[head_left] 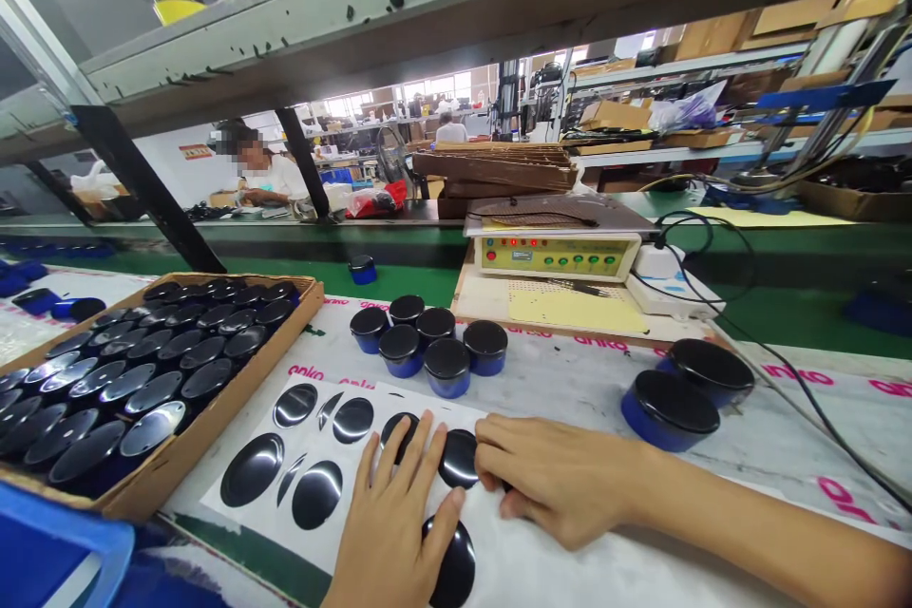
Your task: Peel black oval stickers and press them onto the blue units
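— Left hand (pixel 389 532) lies nearest, back upward, its fingers straight and spread, thumb held apart, fingertips resting on a white sheet (pixel 317 445) of shiny black discs.

— Any writing about?

— Pink "anko" print (pixel 600 342) repeats across the white covering (pixel 570 579), beyond both hands' fingertips and off to their right. Past the right fingers sits a control box (pixel 560 255); its panel marks are too small to read.

— And the right hand (pixel 548 475)?

— Its fingers curl downward, tips at the edge of the black disc (pixel 456 459) between the two hands. Whether they pinch it or merely touch it cannot be told; their undersides are hidden.

— Where are the other discs?

— One large disc (pixel 456 570) shows beside the left thumb, partly covered by the hand; more lie left of the left fingers.

— Further out?

— Six blue-sided, black-topped pieces (pixel 446 366) stand just beyond the left fingertips. Well to those fingers' left is a carton (pixel 214 410) of similar pieces.
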The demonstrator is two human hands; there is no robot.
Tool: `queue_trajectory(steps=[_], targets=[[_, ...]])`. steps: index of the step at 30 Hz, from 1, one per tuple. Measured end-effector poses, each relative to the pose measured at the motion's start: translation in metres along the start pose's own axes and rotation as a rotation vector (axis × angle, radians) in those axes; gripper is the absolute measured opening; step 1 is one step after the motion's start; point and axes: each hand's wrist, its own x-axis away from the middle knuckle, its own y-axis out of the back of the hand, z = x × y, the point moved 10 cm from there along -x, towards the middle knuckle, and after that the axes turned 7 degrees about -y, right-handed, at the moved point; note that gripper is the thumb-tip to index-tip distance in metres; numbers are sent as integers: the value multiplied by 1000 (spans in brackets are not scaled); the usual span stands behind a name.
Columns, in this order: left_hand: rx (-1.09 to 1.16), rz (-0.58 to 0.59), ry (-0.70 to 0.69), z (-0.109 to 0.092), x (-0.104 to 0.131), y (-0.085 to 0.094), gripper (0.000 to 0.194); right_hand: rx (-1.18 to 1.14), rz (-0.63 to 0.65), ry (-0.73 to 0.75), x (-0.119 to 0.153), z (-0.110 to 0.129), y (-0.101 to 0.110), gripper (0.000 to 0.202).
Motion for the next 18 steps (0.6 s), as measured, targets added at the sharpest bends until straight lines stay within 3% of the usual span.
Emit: queue_trajectory(steps=[6, 10, 15, 18], targets=[[-12, -21, 48, 12, 3, -4, 49, 0, -6, -22, 19, -11, 4, 10], [22, -6, 59, 14, 4, -10, 49, -25, -58, -64, 31, -14, 12, 36], [52, 48, 68, 14, 4, -14, 51, 79, 1, -42, 18, -7, 13, 35], [60, 82, 70, 13, 3, -16, 49, 133, 24, 7, 5, -3, 15, 43]])
